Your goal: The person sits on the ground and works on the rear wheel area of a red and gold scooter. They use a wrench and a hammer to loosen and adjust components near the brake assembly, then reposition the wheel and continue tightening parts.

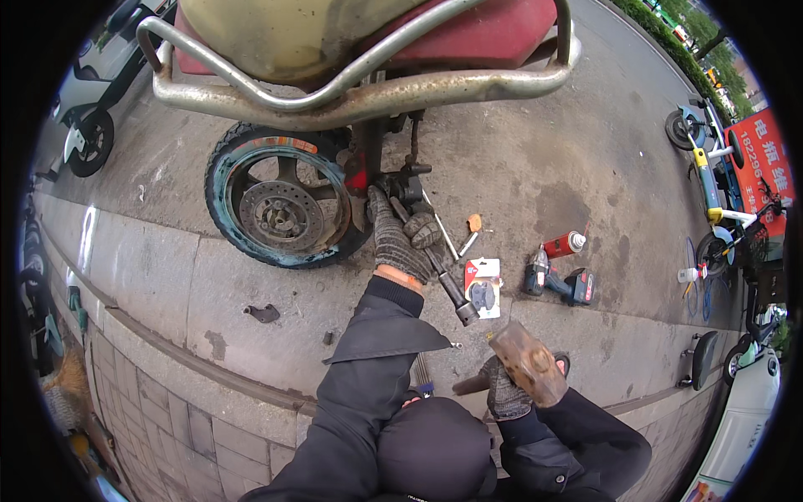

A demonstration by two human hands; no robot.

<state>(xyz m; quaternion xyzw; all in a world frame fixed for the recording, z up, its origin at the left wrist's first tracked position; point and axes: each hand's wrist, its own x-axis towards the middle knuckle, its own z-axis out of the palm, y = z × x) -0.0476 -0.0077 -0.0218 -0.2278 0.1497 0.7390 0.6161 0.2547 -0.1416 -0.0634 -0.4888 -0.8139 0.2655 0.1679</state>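
My left hand (400, 241), in a grey knit glove, is closed round a dark metal socket bar (452, 289). The bar slants from the mechanism (403, 186) under the motorbike down to a socket end near the blister pack. In my right hand (505, 391), also gloved, is a hammer (529, 366) with a blocky, rusty head. Its head is raised near my right knee, apart from the bar. Left of my left hand is a wheel (219, 188) with a brake disc (282, 213) and a blue-stained rim.
A metal bumper bar (360, 105) crosses above the wheel. To the right are a blister pack (483, 290), a cordless power tool (558, 281) and a red spray can (565, 244). Small parts (263, 313) lie at left. Parked scooters (718, 201) stand along both sides.
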